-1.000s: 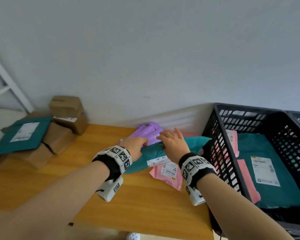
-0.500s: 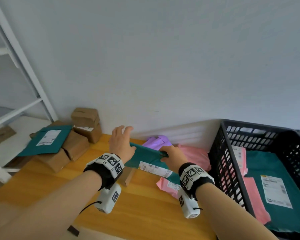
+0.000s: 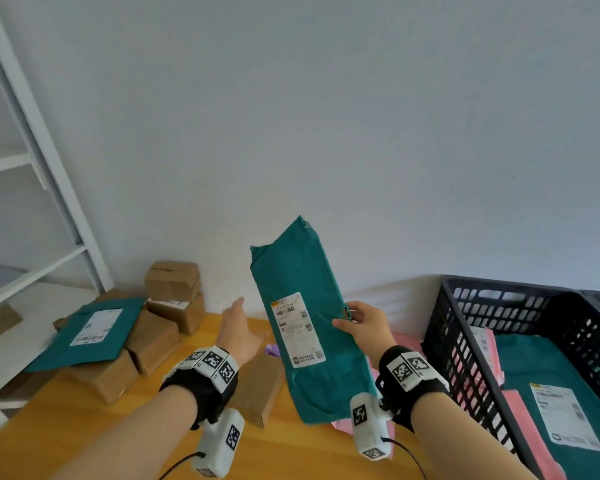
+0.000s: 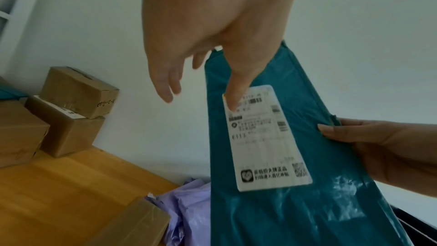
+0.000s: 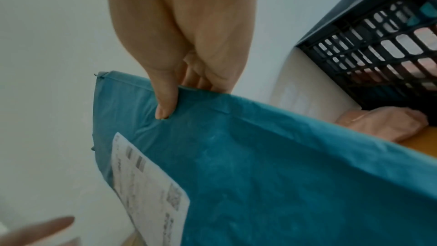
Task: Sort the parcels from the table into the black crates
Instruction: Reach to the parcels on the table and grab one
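Pale wall stands behind as I hold the teal mailer (image 3: 303,327) up off the table (image 3: 84,427), label toward me. My right hand (image 3: 362,325) pinches its right edge alone, thumb in front and fingers behind; my left hand (image 3: 239,329) hangs spread just left of it, holding nothing. Most of the mailer sags below my pinch, so I judge the slick film could slip or swing. The crate (image 3: 465,344) sits right of my grip, and the dangling lower end could catch its rim on the way over.
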Demonstrator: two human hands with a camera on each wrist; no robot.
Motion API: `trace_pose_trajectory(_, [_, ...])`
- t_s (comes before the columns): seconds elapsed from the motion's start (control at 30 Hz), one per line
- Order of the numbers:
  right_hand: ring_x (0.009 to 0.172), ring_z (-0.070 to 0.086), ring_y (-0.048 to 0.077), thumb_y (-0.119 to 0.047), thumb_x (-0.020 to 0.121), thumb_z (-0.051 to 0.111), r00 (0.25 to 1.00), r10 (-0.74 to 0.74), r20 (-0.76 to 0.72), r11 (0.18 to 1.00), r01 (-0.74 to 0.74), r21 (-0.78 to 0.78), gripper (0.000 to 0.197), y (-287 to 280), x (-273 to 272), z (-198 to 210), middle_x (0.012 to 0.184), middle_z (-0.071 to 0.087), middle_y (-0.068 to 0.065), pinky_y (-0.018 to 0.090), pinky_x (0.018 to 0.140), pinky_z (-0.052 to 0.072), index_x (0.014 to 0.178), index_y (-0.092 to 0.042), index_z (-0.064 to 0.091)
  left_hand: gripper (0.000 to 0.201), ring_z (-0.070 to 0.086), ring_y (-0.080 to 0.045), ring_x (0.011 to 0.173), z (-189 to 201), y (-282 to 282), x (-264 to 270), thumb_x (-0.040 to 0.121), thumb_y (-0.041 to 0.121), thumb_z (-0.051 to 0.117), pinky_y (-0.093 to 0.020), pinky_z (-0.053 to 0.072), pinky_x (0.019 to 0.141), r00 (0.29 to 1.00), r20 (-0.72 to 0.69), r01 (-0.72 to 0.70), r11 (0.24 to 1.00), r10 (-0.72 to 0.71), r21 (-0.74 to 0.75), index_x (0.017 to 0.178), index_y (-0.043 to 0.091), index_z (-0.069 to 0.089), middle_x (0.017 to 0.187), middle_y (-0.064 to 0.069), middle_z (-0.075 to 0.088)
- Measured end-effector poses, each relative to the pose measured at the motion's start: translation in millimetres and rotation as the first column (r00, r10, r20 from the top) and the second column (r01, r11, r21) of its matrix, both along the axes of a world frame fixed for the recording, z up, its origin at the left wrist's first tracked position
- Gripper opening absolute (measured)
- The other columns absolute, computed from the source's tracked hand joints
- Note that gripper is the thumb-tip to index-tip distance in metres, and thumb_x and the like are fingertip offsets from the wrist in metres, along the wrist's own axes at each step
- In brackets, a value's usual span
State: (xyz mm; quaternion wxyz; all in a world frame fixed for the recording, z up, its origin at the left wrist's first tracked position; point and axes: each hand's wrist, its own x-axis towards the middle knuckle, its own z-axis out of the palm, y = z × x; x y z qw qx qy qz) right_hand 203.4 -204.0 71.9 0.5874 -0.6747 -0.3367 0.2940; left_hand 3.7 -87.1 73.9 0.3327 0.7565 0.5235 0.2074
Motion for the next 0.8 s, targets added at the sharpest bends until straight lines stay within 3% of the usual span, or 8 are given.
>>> trace_pose_trajectory(0.13, [0.088, 0.069, 0.034, 0.005, 0.081, 0.069, 0.984, 0.011, -0.18, 0.996, 0.006, 0.091, 0.02, 5.2, -9.6, 7.5, 0.095, 0.073, 0.015, 0.045, 0.081, 0.057, 0.097, -0.006, 0.066, 0.096, 0.035, -0.028, 0.136, 0.4, 9.8, -5.7, 0.079, 0.028, 0.075, -0.039, 0.035, 0.109, 0.995, 0.068, 0.088, 0.98, -0.076, -0.181, 0.15, 0.009, 0.013, 0.151, -0.013, 0.031])
trace_pose_trajectory(0.23, [0.093, 0.068, 0.036, 0.005, 0.082, 0.067, 0.961, 0.04, -0.274, 0.99, -0.001, 0.143, 0.024, 9.2, -15.4, 11.3, 0.099, 0.072, 0.017, 0.046, 0.085, 0.055, 0.105, -0.002, 0.064, 0.093, 0.05, -0.026, 0.124, 0.3, 19.5, -10.6, 0.075, 0.029, 0.079, -0.04, 0.044, 0.102, 0.984, 0.132, 0.146, 0.961, -0.118, -0.235, 0.147, 0.009, 0.022, 0.138, -0.013, 0.048])
trace_pose_trajectory(0.37, [0.095, 0.068, 0.035, 0.005, 0.083, 0.065, 0.95, 0.061, -0.307, 0.984, -0.005, 0.18, 0.022, 16.5, -22.7, 19.1, 0.099, 0.072, 0.016, 0.045, 0.088, 0.054, 0.105, -0.002, 0.063, 0.059, 0.065, -0.019, 0.094, 7.0, 29.0, -19.0, 0.075, 0.017, 0.079, -0.032, 0.057, 0.079, 0.955, 0.254, 0.205, 0.959, -0.152, -0.197, 0.123, 0.013, 0.046, 0.112, -0.008, 0.066])
trace_pose_trajectory(0.47, [0.094, 0.068, 0.033, 0.004, 0.084, 0.066, 0.953, 0.055, -0.299, 0.981, 0.003, 0.192, 0.023, 24.2, -26.5, 24.7, 0.098, 0.073, 0.014, 0.044, 0.088, 0.054, 0.106, -0.002, 0.063, 0.055, 0.066, -0.018, 0.087, 16.8, 35.2, -25.3, 0.072, 0.018, 0.082, -0.036, 0.058, 0.076, 0.947, 0.293, 0.187, 0.97, -0.135, -0.158, 0.115, 0.02, 0.049, 0.097, -0.004, 0.067])
trace_pose_trajectory(0.6, [0.092, 0.069, 0.03, 0.002, 0.085, 0.066, 0.971, 0.016, -0.237, 0.98, 0.032, 0.198, 0.023, 37.3, -36.6, 35.7, 0.099, 0.073, 0.013, 0.036, 0.08, 0.057, 0.107, -0.003, 0.063, 0.053, 0.061, -0.008, 0.081, 34.8, 43.1, -34.1, 0.072, 0.023, 0.082, -0.017, 0.048, 0.062, 0.957, 0.263, 0.144, 0.988, -0.125, -0.054, 0.112, 0.024, 0.047, 0.091, 0.002, 0.063])
trace_pose_trajectory(0.73, [0.093, 0.069, 0.024, -0.002, 0.085, 0.067, 0.988, 0.007, -0.156, 0.973, 0.029, 0.228, 0.028, 49.8, -47.6, 49.7, 0.102, 0.072, 0.009, 0.026, 0.076, 0.057, 0.112, -0.003, 0.062, 0.057, 0.063, -0.011, 0.086, 49.9, 56.6, -40.6, 0.068, 0.022, 0.085, -0.035, 0.055, 0.078, 0.951, 0.292, 0.108, 0.994, -0.1, -0.008, 0.112, 0.022, 0.049, 0.097, -0.002, 0.066])
trace_pose_trajectory(0.8, [0.092, 0.069, 0.02, -0.001, 0.083, 0.07, 0.995, 0.016, -0.099, 0.97, 0.008, 0.242, 0.037, 54.5, -52.3, 57.7, 0.104, 0.07, 0.006, 0.02, 0.071, 0.056, 0.117, -0.008, 0.059, 0.055, 0.063, -0.01, 0.084, 59.1, 61.8, -44.0, 0.068, 0.021, 0.084, -0.036, 0.055, 0.079, 0.949, 0.3, 0.098, 0.995, -0.096, 0.009, 0.11, 0.024, 0.049, 0.095, 0.0, 0.066])
